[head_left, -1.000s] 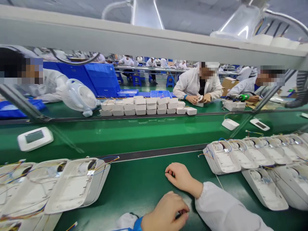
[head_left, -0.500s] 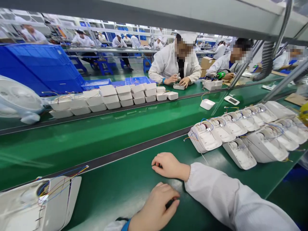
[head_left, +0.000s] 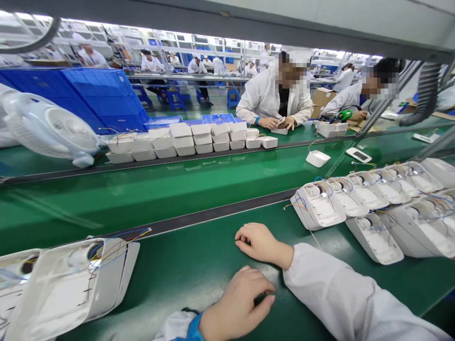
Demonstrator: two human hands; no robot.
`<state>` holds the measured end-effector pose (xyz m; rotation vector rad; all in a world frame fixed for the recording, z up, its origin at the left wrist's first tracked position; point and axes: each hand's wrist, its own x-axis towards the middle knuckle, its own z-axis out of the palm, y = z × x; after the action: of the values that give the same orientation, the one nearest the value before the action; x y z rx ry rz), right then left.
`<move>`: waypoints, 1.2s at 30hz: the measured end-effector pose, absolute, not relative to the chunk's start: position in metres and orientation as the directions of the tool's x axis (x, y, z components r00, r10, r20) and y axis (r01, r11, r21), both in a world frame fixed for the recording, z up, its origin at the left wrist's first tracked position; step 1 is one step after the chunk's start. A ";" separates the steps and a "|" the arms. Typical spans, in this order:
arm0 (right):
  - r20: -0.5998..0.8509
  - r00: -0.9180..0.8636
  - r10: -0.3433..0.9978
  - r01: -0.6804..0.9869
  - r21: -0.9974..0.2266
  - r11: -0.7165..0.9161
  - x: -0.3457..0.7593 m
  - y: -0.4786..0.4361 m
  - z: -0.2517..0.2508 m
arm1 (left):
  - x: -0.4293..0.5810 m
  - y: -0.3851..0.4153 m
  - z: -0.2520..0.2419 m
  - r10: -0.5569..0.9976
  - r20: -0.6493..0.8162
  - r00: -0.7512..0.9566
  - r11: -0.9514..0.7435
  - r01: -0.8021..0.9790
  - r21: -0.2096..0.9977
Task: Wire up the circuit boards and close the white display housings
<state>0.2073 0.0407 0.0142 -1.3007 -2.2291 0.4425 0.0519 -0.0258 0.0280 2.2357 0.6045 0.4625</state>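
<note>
Both hands rest on the green tabletop [head_left: 170, 279], loosely curled. My left hand [head_left: 238, 303] lies nearer to me, thumb a little apart from the bent fingers, with nothing visible in it; a blue band [head_left: 194, 329] circles its wrist. Just beyond it, my right hand [head_left: 261, 242] rests with a small gap between thumb and fingers, and I see nothing held there. The fingertips of both are partly hidden. To the right stands a white plastic housing [head_left: 320, 206] with wires, apart from my hand. Another wired white housing [head_left: 81, 284] sits at the left.
Several wired housings [head_left: 373, 239] fill the right side. Across the green conveyor belt [head_left: 159, 189] are stacked white shells [head_left: 202, 139], a fan [head_left: 53, 123] and a co-worker [head_left: 275, 94] handling a white part. A white shell [head_left: 317, 158] lies on the belt. A metal beam [head_left: 227, 21] crosses above.
The view has turned left, so the scene sits further right and more of the left housings and fan shows. My hands keep their pose on the table.
</note>
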 end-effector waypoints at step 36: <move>0.273 -0.398 0.876 0.689 -0.540 0.482 0.208 0.040 0.017 | 0.054 -0.026 0.033 0.533 0.127 0.836 -0.632 0.294 0.717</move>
<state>0.2080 0.0397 0.0174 -1.2900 -2.2063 0.4678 0.0542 -0.0259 0.0327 2.2885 0.6002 0.4279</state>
